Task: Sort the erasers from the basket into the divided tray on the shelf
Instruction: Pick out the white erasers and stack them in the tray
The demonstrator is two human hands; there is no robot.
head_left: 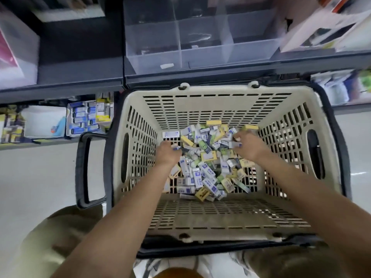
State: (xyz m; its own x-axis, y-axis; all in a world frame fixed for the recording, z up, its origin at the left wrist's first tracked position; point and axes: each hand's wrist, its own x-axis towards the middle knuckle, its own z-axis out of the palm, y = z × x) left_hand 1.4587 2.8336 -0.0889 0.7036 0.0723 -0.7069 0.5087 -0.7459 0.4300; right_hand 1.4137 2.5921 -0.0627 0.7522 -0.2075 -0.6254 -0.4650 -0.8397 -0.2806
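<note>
Shelf [80, 82] ahead, divided tray [154, 63] above basket [200, 90]; left grip [167, 154], right grip [249, 146] both clutching erasers [206, 174]. Loose handfuls may spill, mixing kinds.

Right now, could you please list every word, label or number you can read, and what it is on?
No text can be read.
Erasers in the basket: printed wrappers, too blurred.
Sticker on the tray: too blurred.
Lower-shelf boxes: too small.
</note>
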